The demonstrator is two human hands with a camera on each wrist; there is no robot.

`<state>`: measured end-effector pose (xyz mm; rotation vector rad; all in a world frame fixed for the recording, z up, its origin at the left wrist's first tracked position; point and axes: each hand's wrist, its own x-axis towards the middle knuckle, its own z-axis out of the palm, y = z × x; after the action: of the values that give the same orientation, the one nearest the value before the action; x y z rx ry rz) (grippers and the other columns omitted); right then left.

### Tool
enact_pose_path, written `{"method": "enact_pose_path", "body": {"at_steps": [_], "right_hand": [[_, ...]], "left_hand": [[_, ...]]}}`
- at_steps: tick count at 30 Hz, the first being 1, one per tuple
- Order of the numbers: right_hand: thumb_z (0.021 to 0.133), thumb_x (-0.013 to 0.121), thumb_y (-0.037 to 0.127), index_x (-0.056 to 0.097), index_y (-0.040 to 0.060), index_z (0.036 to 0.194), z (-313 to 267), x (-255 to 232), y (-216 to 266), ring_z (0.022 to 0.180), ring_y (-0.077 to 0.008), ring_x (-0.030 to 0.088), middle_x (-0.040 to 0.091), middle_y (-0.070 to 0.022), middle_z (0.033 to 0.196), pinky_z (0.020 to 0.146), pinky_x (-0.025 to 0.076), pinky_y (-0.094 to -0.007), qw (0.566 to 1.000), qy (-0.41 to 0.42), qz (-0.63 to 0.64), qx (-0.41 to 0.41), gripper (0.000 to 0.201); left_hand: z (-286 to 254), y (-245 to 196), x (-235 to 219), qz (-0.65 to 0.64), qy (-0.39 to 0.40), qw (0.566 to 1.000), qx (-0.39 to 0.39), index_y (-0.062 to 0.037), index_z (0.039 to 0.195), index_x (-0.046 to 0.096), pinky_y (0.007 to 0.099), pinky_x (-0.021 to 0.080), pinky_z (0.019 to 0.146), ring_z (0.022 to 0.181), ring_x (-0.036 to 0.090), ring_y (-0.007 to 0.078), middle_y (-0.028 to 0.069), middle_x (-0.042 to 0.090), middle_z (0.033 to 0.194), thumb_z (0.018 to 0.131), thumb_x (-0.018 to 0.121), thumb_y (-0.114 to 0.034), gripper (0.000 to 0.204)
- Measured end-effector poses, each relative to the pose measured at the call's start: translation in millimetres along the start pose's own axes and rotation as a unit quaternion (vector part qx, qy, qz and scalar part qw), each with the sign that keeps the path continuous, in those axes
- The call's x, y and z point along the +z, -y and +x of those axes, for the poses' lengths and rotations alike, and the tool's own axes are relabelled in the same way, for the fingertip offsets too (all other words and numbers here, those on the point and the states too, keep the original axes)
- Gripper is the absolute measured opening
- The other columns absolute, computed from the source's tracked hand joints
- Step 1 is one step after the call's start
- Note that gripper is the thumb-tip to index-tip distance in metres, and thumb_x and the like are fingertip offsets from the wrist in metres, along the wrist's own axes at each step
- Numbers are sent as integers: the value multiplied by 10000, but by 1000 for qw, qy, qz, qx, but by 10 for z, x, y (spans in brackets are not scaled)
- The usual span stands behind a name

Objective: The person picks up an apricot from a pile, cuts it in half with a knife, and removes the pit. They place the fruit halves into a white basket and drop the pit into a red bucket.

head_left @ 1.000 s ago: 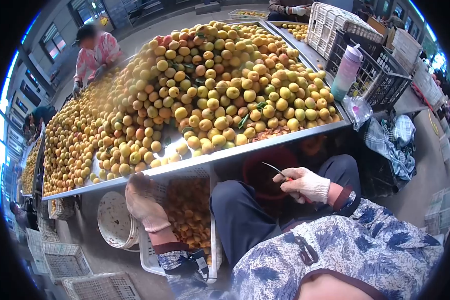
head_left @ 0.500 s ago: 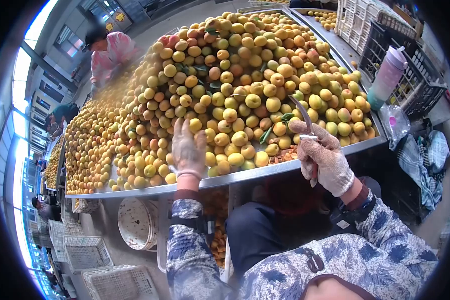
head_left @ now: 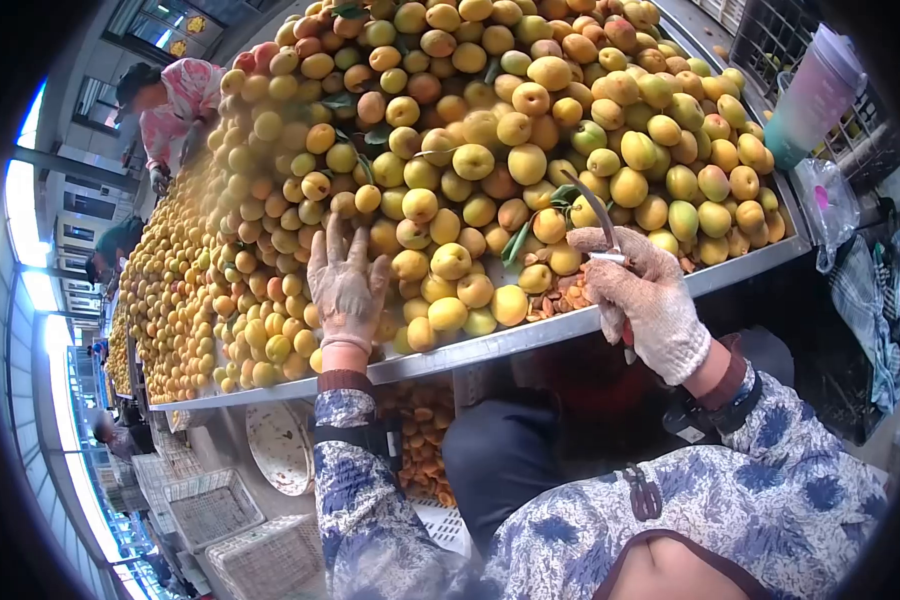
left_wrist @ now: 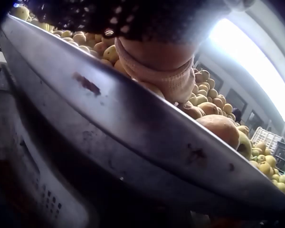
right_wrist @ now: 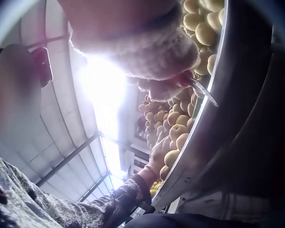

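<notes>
Yellow-orange fruits (head_left: pixel 472 162) lie heaped on a metal-edged table (head_left: pixel 490 345). My gloved left hand (head_left: pixel 348 290) rests on fruits near the front edge, fingers spread and fairly straight, with no fruit gripped. In the left wrist view the glove cuff (left_wrist: pixel 173 85) shows above the metal rim, and the fingers are hidden. My gloved right hand (head_left: pixel 645 300) grips a small curved knife (head_left: pixel 597 208), blade pointing up and left above the heap. Below it lie orange fruit pieces (head_left: pixel 573 294) on the table. The right wrist view shows the right glove (right_wrist: pixel 147 54) and the left hand (right_wrist: pixel 157 154) beyond.
A pink and green bottle (head_left: pixel 815 95) and a plastic bag (head_left: pixel 828 205) are at the right corner. Under the table are a white bucket (head_left: pixel 278 448) and orange fruit pieces (head_left: pixel 425 440); crates (head_left: pixel 210 505) stand at lower left. A person in pink (head_left: pixel 182 105) is across the heap.
My left hand rose from beside the bucket below the table onto the fruits, then shifted slightly left. My right hand lifted the knife from over the lap to the heap's front. The view moved closer.
</notes>
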<state>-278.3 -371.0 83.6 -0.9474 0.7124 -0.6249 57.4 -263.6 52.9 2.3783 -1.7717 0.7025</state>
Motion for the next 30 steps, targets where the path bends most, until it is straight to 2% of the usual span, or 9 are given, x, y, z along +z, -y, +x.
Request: {"method": "enact_pose_path", "body": {"at_steps": [2,7,8,10,17,20,23,25,30], "right_hand": [[961,603,133,613,49,1224,-7,27,-36,467,-22,461,539,35,710,393,385,-180,1000,-10,11,2,277],[964,603,150,619,52,1193,-36,17,-43,409,-31,419,514,41,657,362,354,-194,998,13,-61,2,249],[964,603,150,619,52,1193,-34,9,-48,409,-31,419,514,41,657,362,354,-194,998,14,-64,-2,249],[963,608,156,625,67,1192,-26,-17,-81,410,-30,421,520,41,662,361,349,-194,995,-4,-98,-36,245],[956,614,151,640,87,1178,-21,17,-94,401,-30,411,534,41,690,356,338,-200,994,-3,-106,-38,232],[953,614,144,653,79,1161,-59,44,-18,511,-38,494,594,22,769,455,414,-202,989,9,-149,-11,222],[933,638,137,666,60,1149,-66,91,-25,804,-56,570,664,0,915,733,490,-228,982,27,-183,-45,230],[931,637,131,665,40,1140,3,34,-138,803,-65,589,677,-33,922,742,506,-245,955,58,-275,-96,230],[933,645,151,654,45,1161,-28,61,-296,842,-90,615,687,-57,943,771,511,-258,945,103,-263,-166,252]], "left_hand": [[-108,29,-138,-7,72,997,-1,-100,1192,658,450,360,1090,1331,411,394,172,451,1455,898,603,-274,346],[-618,400,-112,31,53,997,-52,-79,1142,633,443,427,1017,1270,482,341,136,537,1364,841,654,-213,330],[-710,515,-117,18,146,981,-124,-52,1148,624,429,446,991,1189,550,337,152,568,1323,861,616,-192,319],[-912,692,-127,-3,64,984,-169,-42,1126,648,419,461,971,1127,590,343,166,605,1265,885,587,-193,291],[-888,819,-296,-38,66,946,-316,-43,1186,641,414,461,979,1126,594,328,181,628,1210,896,596,-204,334],[-773,717,-270,-11,92,975,-204,-47,1204,630,407,454,993,1153,582,325,168,608,1262,894,607,-215,354],[-539,569,-319,52,198,969,-138,-108,1230,628,450,371,1077,1298,466,328,152,508,1406,896,597,-277,376],[-428,555,-258,94,267,953,-108,-158,1208,650,482,271,1143,1393,356,322,144,437,1480,890,584,-325,365],[-355,612,-299,72,302,948,-62,-125,1174,674,449,281,1148,1371,392,354,184,455,1463,829,624,-241,367]]}}
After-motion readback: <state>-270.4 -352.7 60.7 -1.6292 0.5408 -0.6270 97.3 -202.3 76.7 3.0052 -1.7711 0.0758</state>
